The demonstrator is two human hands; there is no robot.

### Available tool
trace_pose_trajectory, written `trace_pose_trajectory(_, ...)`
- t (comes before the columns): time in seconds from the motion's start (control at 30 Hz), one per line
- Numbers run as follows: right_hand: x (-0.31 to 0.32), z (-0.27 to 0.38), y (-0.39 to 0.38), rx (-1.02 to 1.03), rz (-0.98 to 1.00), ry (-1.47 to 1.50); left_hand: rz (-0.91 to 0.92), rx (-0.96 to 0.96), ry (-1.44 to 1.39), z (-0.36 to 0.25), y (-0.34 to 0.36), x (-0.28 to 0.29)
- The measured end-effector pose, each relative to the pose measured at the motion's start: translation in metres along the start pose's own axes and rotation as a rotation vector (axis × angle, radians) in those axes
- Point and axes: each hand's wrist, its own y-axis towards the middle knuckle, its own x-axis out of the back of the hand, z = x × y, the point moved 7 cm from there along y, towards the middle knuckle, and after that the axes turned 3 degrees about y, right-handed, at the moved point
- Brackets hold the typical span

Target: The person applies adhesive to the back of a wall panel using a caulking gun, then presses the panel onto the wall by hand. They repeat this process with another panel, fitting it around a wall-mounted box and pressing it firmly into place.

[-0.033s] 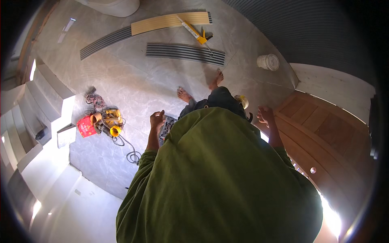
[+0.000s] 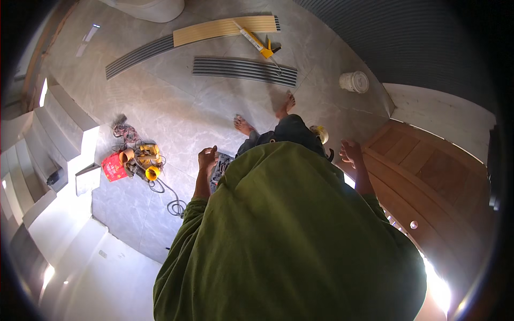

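Pale grey tiles (image 2: 176, 107) floor the room, and above them the left hand (image 2: 208, 159), fingers curled (whether fully closed I cannot tell), appears just beside a grey case (image 2: 221, 166) partly hidden by the green shirt (image 2: 305, 230), while the right hand (image 2: 351, 152), its fingers loosely bent and parted, is nearest a brown door (image 2: 428, 166). Farther left sit a red bag (image 2: 113, 167) and cords (image 2: 126, 134); past the bare feet (image 2: 244, 125) lie grey ribbed strips (image 2: 243, 70), then a caulking gun (image 2: 251, 39) across a tan panel (image 2: 209, 31).
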Motion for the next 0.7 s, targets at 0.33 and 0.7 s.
trace_pose_trajectory(0.33, -0.005, -0.011, 0.009, -0.043, 0.064, -0.012, -0.038, 0.054, 0.078, 0.018, -0.005, 0.02)
trace_pose_trajectory(0.7, -0.004, 0.01, 0.011, -0.032, 0.069, -0.021, -0.061, 0.048, -0.014, 0.019, 0.002, 0.012)
